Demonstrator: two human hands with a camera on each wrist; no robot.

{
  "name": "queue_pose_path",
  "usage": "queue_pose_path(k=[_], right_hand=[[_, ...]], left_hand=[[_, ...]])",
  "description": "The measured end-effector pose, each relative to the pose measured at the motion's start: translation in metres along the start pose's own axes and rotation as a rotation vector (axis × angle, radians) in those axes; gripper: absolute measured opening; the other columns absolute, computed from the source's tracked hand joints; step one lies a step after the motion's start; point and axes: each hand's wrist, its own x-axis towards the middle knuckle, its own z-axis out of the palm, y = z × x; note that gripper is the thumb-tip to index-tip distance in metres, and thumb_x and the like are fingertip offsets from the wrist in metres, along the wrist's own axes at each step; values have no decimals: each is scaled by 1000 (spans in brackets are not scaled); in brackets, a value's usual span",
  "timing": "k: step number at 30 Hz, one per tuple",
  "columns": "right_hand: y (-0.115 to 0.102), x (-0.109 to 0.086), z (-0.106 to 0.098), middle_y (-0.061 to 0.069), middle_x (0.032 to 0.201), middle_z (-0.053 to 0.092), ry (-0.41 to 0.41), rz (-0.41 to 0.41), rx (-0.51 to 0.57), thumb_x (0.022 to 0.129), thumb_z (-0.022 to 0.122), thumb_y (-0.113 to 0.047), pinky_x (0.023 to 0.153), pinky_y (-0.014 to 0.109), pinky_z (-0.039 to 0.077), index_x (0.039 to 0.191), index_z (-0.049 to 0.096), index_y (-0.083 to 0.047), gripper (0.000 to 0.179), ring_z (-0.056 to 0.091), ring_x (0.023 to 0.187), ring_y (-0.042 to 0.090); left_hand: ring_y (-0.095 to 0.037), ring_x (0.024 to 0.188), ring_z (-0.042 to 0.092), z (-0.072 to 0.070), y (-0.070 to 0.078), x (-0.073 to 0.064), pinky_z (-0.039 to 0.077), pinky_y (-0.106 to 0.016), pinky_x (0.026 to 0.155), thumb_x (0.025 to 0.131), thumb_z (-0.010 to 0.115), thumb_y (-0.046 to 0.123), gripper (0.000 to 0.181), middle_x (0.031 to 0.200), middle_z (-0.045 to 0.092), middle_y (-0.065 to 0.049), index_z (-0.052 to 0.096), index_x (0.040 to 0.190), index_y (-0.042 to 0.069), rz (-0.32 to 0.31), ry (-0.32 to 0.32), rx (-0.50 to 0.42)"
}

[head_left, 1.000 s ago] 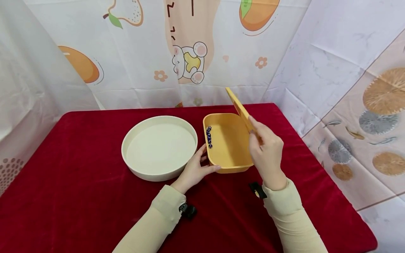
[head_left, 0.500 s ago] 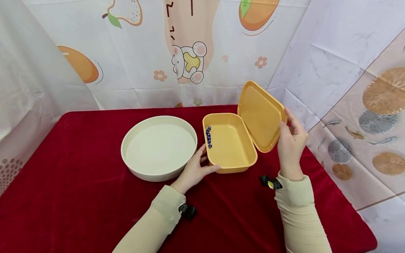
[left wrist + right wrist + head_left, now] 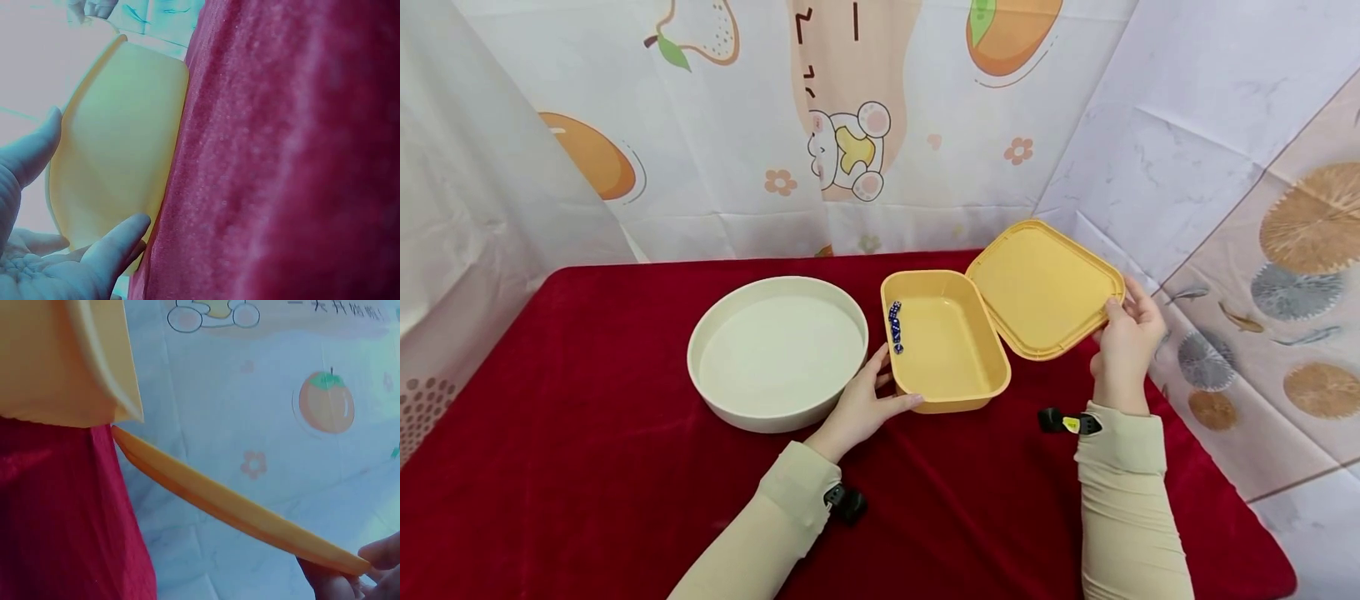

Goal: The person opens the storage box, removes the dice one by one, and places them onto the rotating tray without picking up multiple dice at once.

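In the head view a yellow rectangular box (image 3: 947, 354) stands uncovered on the table. Several small dark blue dice (image 3: 895, 327) lie in a row along its left inner wall. My left hand (image 3: 861, 408) rests against the box's near left corner, thumb at the near rim and fingers on the left side; the left wrist view shows these fingers (image 3: 115, 247) fairly straight against the wall. To the right, the yellow lid (image 3: 1045, 287) leans outward with its rimmed inner face up, its left edge beside the box. My right hand (image 3: 1127, 346) pinches its right corner.
A round cream tray (image 3: 778, 346) stands just left of the box, close to my left hand. Red cloth (image 3: 587, 467) covers the table. Printed curtains (image 3: 715, 150) hang behind the table and along its right side (image 3: 1240, 292).
My right hand has swung the lid from nearly upright above the box out to the right and lowered it, baring the inside. My left hand and the box have stayed put.
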Motion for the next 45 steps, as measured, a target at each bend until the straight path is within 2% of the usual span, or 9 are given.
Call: queue_pose_path(k=[6, 13, 21, 28, 33, 36, 39, 42, 45], right_hand=[[2, 9, -7, 5, 97, 61, 23, 31, 10, 98, 48, 3, 39, 17, 46, 140, 55, -7, 44, 62, 58, 10], [3, 17, -14, 1, 106, 46, 46, 74, -79, 100, 45, -1, 34, 15, 36, 147, 48, -14, 49, 48, 52, 7], [8, 27, -25, 0, 118, 47, 33, 139, -40, 101, 39, -1, 46, 18, 53, 153, 35, -14, 54, 63, 74, 7], [8, 33, -34, -1, 106, 50, 69, 145, -166, 97, 35, 2, 38, 17, 44, 153, 36, -9, 57, 56, 56, 6], [9, 38, -42, -5, 101, 54, 91, 166, -260, 97, 39, -2, 44, 14, 44, 150, 42, -4, 53, 54, 58, 3], [13, 41, -46, -6, 100, 53, 121, 153, -344, 95, 46, -4, 55, 11, 45, 142, 51, -2, 48, 53, 68, 2], [17, 44, -50, -7, 100, 52, 147, 138, -380, 93, 52, -6, 66, 9, 46, 123, 66, -7, 33, 52, 79, 2], [21, 47, -55, -6, 98, 52, 156, 116, -390, 91, 56, -5, 64, 11, 45, 94, 71, -14, 18, 51, 77, 4], [24, 49, -60, -5, 96, 51, 155, 105, -408, 89, 57, -4, 59, 13, 44, 77, 67, -18, 21, 49, 71, 5]], left_hand=[[-31, 143, 40, -1, 1, -1, 45, -44, 110, 86, 78, 27, 98, 161, 30, -11, 15, 160, 12, 2, -2, -8], [-31, 142, 41, -1, 1, -1, 44, -44, 111, 86, 79, 28, 98, 161, 30, -11, 16, 160, 13, 0, 0, -10], [-32, 142, 41, 0, 0, -1, 44, -44, 111, 86, 78, 28, 98, 161, 29, -11, 15, 160, 13, 0, -2, -9], [-33, 142, 41, 0, 0, 0, 46, -45, 109, 87, 78, 28, 98, 162, 28, -12, 15, 160, 14, 7, -5, -10], [-31, 142, 41, 0, 0, 0, 44, -44, 110, 87, 78, 27, 97, 162, 29, -10, 15, 160, 15, -6, -2, 11], [-31, 143, 40, 0, 0, 0, 44, -44, 111, 87, 78, 26, 97, 162, 28, -9, 15, 160, 15, -11, -3, 7], [-32, 142, 41, 0, 0, -1, 45, -45, 109, 88, 77, 26, 96, 162, 27, -11, 14, 160, 14, 1, -7, 2], [-32, 142, 41, 0, 0, 0, 46, -45, 109, 88, 77, 26, 96, 162, 27, -11, 14, 160, 14, 11, -10, 0], [-33, 141, 42, 0, -1, 0, 46, -44, 108, 88, 77, 27, 96, 162, 27, -11, 15, 160, 14, 11, -11, -2]])
